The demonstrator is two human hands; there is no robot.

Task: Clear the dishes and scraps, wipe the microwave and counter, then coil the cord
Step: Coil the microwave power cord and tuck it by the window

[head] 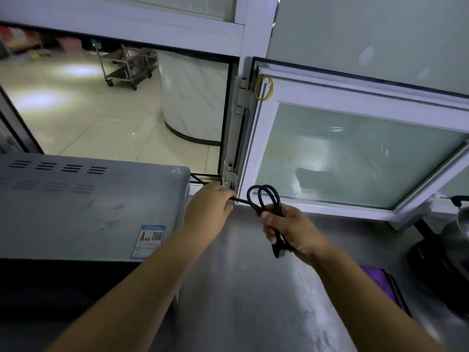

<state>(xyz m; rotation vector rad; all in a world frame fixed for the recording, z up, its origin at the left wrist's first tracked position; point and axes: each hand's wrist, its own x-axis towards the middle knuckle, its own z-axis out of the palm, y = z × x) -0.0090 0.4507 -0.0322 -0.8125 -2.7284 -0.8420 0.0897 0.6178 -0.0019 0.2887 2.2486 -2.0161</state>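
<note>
A grey microwave (83, 204) stands at the left on the steel counter (243, 295). Its black cord (264, 196) runs from behind the microwave's right rear corner. My left hand (209, 207) grips the straight stretch of cord beside that corner. My right hand (289, 232) holds two loops of the cord, which stick up above its fingers. The black plug (278, 250) hangs below the right palm. The part of the cord behind the microwave is hidden.
An open white-framed window sash (355, 148) leans over the counter's back edge at the right. A dark pot (451, 250) and a purple item (380, 283) sit at the right edge. Beyond the window opening lies a tiled floor with a metal cart (129, 69).
</note>
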